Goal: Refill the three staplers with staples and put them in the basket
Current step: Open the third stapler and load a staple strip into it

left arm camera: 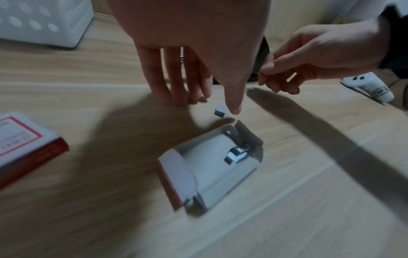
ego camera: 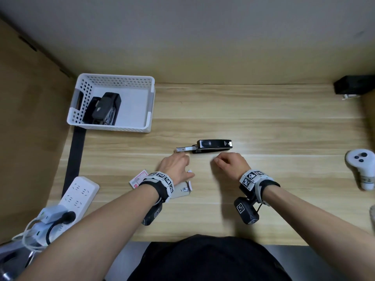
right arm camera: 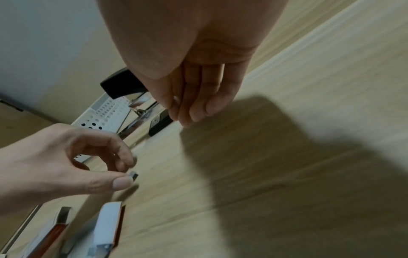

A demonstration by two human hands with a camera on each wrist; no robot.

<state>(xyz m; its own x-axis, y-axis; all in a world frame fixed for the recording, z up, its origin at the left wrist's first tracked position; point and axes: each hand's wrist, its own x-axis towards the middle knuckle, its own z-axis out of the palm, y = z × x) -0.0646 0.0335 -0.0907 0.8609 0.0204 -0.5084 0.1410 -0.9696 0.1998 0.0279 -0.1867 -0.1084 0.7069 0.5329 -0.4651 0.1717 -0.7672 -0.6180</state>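
Hovering low over the wooden desk (ego camera: 263, 122), the left hand (ego camera: 176, 166) has its fingers hanging almost straight and its thumb pointing down beside a small loose strip of staples (left arm camera: 220, 111) that lies on the wood; whether the thumb touches it cannot be told. The right hand (ego camera: 231, 163) is loosely curled, thumb tip against forefinger, and no object can be made out between them. Just beyond both hands lies a black stapler (ego camera: 213, 146) on the desk, its metal staple tray (ego camera: 185, 148) slid out toward the left hand's side. Under the left wrist sits an opened staple box (left arm camera: 212, 165) with a few staples inside, and its red-and-white sleeve (left arm camera: 24, 144) lies further out to the left. Well beyond the left hand stands the white perforated basket (ego camera: 113, 80), already holding two dark staplers (ego camera: 105, 110). Far right of the right hand rests a white controller (ego camera: 361, 169); near the left forearm is a white power strip (ego camera: 78, 192).
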